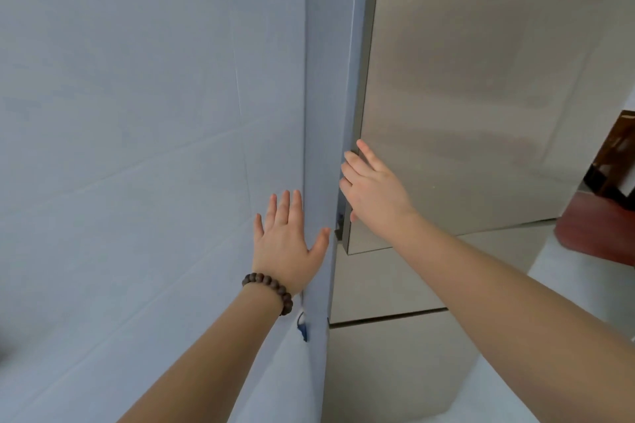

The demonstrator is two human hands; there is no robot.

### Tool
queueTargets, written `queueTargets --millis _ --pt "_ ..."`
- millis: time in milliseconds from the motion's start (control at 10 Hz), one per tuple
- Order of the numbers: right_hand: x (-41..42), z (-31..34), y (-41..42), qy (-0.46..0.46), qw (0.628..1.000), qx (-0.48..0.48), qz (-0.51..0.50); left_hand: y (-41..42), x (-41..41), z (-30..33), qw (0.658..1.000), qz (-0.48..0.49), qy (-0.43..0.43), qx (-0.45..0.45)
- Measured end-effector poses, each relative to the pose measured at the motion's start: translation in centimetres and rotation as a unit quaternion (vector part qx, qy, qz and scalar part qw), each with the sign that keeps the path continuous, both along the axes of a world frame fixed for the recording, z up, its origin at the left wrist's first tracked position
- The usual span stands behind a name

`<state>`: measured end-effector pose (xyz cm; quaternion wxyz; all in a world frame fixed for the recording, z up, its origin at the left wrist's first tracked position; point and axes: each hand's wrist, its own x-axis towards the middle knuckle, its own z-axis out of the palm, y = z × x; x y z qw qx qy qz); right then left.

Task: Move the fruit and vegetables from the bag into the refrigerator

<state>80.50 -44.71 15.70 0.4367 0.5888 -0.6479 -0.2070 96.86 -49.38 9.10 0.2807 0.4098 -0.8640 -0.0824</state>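
Note:
The refrigerator's upper door (481,96) is a brushed silver panel filling the right half of the view. My right hand (371,187) is at the door's left edge, with several fingertips hooked into the gap behind it and one finger lying on the door face. My left hand (287,240), with a dark bead bracelet on its wrist, lies flat with fingers spread against the blue-grey panel (319,113) beside the refrigerator. Neither the bag nor any fruit or vegetables are in view.
A blue-grey tiled wall (137,113) fills the left half. Below the upper door, a dark seam separates it from a lower silver door (395,371). Dark wooden furniture (618,154) and reddish floor (598,230) show at the far right.

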Motion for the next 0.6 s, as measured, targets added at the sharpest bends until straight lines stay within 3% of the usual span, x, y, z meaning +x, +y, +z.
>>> queueTargets --millis 300,600 --pt "-1.9 -0.4 -5.1 0.033 0.999 -0.016 -0.014 -3.9 -3.1 -1.4 0.999 -0.023 -0.006 0.025" --pt "-1.9 -0.8 -4.5 -0.009 0.999 -0.025 0.023 -2.7 -3.3 -1.5 0.999 -0.026 -0.004 0.032"
